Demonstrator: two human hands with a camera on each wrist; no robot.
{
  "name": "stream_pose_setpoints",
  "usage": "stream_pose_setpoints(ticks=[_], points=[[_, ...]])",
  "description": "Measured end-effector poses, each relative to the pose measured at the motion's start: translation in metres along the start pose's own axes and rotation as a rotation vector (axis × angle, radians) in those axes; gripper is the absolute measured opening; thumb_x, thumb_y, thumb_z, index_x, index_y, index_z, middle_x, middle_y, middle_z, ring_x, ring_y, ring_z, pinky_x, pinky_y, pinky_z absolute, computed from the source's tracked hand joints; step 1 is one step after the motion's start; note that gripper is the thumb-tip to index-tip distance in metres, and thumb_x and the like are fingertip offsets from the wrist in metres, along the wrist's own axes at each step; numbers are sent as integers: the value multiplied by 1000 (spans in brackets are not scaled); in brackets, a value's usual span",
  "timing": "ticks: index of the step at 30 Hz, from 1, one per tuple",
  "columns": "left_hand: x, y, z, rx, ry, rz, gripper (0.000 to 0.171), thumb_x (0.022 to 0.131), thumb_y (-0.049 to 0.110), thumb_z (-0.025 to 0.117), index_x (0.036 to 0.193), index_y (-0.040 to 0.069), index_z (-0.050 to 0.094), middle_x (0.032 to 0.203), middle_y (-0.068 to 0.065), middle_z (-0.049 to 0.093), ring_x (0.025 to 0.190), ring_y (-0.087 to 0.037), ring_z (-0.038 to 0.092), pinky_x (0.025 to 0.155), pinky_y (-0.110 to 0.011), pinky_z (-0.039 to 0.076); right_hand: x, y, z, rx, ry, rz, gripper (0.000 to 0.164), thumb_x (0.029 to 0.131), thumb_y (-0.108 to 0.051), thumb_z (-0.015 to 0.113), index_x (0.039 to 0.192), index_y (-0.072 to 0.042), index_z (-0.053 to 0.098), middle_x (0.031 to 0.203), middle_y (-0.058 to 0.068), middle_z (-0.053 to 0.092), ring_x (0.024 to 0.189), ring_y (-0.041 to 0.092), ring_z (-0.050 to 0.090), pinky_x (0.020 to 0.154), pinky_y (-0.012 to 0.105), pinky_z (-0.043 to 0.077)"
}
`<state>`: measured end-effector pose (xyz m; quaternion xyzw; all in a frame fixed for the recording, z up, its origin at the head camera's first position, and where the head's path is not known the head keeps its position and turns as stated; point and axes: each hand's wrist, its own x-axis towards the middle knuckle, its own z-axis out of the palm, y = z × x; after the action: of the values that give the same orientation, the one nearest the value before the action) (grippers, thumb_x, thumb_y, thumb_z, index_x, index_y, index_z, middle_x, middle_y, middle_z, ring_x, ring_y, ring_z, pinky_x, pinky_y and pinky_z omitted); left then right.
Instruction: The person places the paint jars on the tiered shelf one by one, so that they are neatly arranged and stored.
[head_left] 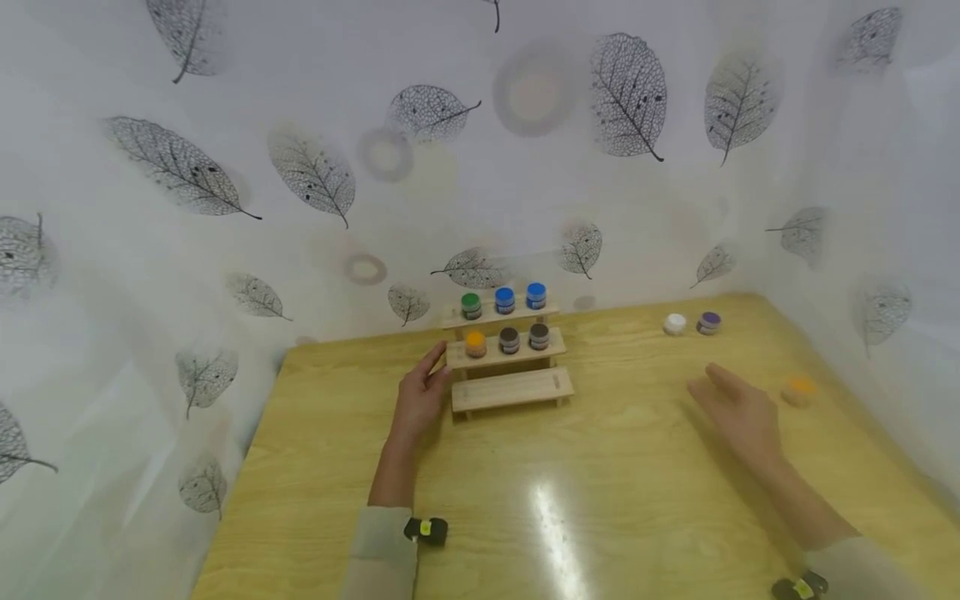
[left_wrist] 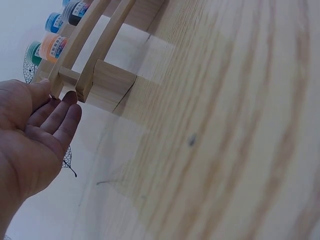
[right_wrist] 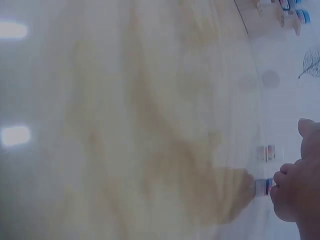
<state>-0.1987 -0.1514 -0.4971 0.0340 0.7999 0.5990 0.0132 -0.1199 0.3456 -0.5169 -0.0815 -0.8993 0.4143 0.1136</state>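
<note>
Pale-wood tiered rack [head_left: 512, 390] may shed round colour-lidded jars [head_left: 509, 340] if your loose left hand [head_left: 420, 403] jolts its end; right hand [head_left: 744, 418] unclenched, empty.

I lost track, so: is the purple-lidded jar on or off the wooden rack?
Off. In the head view, the purple-lidded jar stands on the table, well right of the wooden rack.

six jars [head_left: 509, 340] on rack [head_left: 512, 390] | three jars [head_left: 708, 324] to its right
</note>
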Motion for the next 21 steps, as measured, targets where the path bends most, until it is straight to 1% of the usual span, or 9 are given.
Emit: stream_pose_setpoints(ticks=[3,5,6,8,10,12,16,19,21], points=[[-1,-1,0,-2,-1,-5,53,111,23,58,163,21,45,168,0,40,143,-26,55,119,-43,47,-4,12,-10,-30,16,1,69,105,-46,67,152,2,52,150,28,54,138,57,48,123,65,31],[-1,-2,0,2,-1,-6,53,111,24,58,162,23,45,168,0,41,142,-26,55,118,-42,47,-7,18,-16,-47,36,-22,65,105,-43,68,149,4,55,147,29,56,136,57,50,128,51,30],[-2,-2,-1,4,1,-5,53,111,25,59,162,23,45,167,0,41,142,-26,56,118,-42,47,-9,21,-19,-52,43,-29,63,105,-41,68,147,4,56,146,29,57,134,55,52,128,39,30],[-2,-3,-2,7,7,-5,53,111,25,59,162,25,46,167,0,42,142,-25,56,118,-41,48,-13,23,-24,-73,60,-47,59,104,-38,69,144,4,60,142,29,61,129,48,56,117,18,32],[-2,-3,-4,9,11,-2,52,111,24,59,161,25,47,167,-1,42,141,-26,56,117,-41,48,-17,26,-29,-84,72,-58,56,104,-36,70,142,4,63,139,30,63,121,34,57,99,6,32],[-2,-3,-4,7,14,2,52,111,23,59,161,24,47,167,-2,43,141,-26,57,117,-42,49,-21,28,-35,-98,73,-54,55,104,-37,70,140,3,64,138,29,64,115,20,58,90,2,31],[-1,0,-3,-8,9,18,52,111,21,58,162,20,46,167,-4,43,141,-28,56,117,-42,49,-26,35,-46,-125,74,-30,55,103,-41,70,140,0,66,139,28,64,108,-17,47,91,-2,29],[-1,0,-1,-21,4,20,52,111,20,58,162,19,46,167,-4,43,142,-27,56,117,-41,49,-30,41,-55,-127,58,10,59,102,-45,71,143,-2,64,144,28,60,108,-27,37,94,-5,26],[-2,0,0,-24,6,16,52,111,20,58,162,20,46,166,-3,43,142,-27,56,117,-41,49,-33,45,-61,-115,43,33,62,102,-46,71,145,-3,62,145,28,58,107,-28,37,93,-6,27]])
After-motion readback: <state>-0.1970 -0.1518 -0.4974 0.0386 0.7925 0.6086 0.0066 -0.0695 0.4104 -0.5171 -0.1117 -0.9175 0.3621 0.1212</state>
